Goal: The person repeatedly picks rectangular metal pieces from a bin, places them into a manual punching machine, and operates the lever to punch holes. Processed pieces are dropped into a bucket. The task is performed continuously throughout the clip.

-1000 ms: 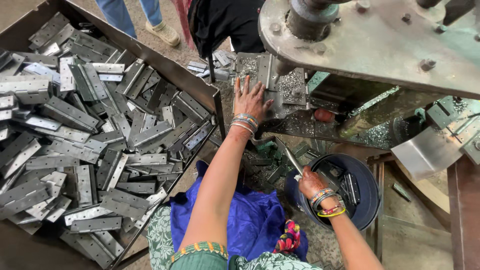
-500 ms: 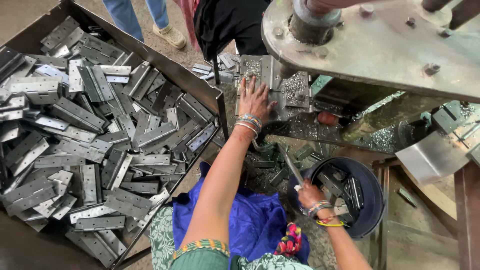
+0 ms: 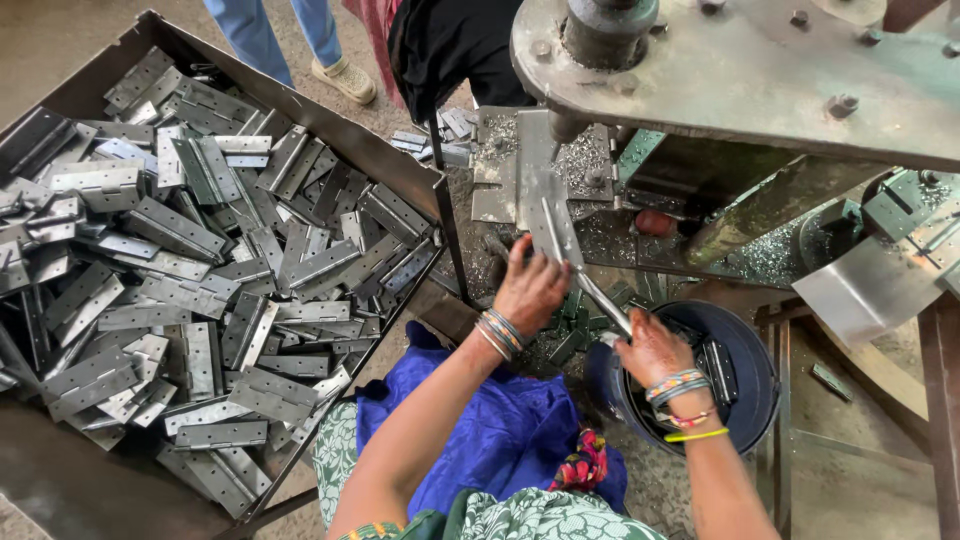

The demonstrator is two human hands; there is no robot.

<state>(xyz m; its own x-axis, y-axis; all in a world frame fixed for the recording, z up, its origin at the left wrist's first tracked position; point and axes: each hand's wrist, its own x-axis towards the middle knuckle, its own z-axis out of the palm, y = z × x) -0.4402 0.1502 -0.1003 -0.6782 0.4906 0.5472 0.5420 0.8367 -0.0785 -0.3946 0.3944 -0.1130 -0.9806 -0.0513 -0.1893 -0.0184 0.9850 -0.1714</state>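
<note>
Head view, looking down: the left hand [image 3: 530,290] at centre grips a long hinge [image 3: 552,232], fingers closed on its lower end below the press [image 3: 740,70]. At 4 o'clock the right hand [image 3: 652,350] clasps a thin metal rod [image 3: 600,303] over a dark bucket [image 3: 755,385]. At 9 o'clock, a tray [image 3: 70,470] brims with hinges [image 3: 200,250].

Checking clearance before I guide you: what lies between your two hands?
In the head view, a long metal strip spans from the left hand to the right hand; scattered hinges lie beneath.
</note>
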